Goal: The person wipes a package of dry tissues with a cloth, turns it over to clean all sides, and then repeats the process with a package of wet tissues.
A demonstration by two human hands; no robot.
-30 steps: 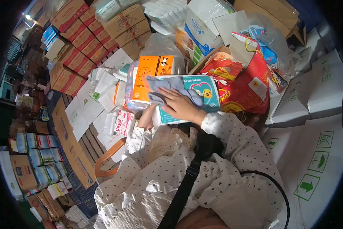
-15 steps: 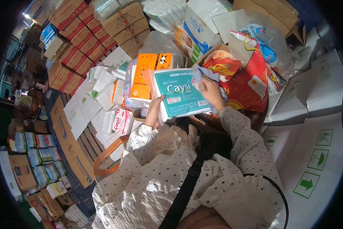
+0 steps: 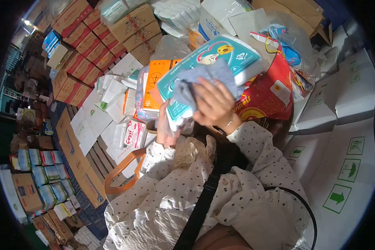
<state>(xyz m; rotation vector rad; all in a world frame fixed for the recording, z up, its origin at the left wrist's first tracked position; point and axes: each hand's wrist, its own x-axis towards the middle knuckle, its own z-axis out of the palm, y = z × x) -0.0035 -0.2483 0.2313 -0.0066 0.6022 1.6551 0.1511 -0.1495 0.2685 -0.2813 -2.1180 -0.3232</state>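
Observation:
A teal and white pack of dry wipes (image 3: 241, 58), printed with cartoon animals, is tilted in front of me. My left hand (image 3: 166, 128) grips its lower left corner, fingers partly behind the plastic. Pressed against the face of the pack is a grey-blue cloth (image 3: 206, 74), bunched under my right hand (image 3: 214, 102), whose fingers close over it. The cloth covers much of the printing. Just behind the pack stands an orange package (image 3: 154, 73), partly hidden. A pink and white Caysi pack (image 3: 134, 134) lies to the left of my left hand.
Stacked red and brown cartons (image 3: 83, 50) rise at the far left. A red bag (image 3: 271, 89) sits to the right, near large white boxes (image 3: 342, 166) with green symbols. An orange chair arm (image 3: 118, 173) is close on my left. Flattened cardboard (image 3: 77, 154) lies on the floor.
The pack has turned and tilted, its right end swinging up and away, and a face with cartoon animals now shows. My right hand has moved left with the cloth, across the pack.

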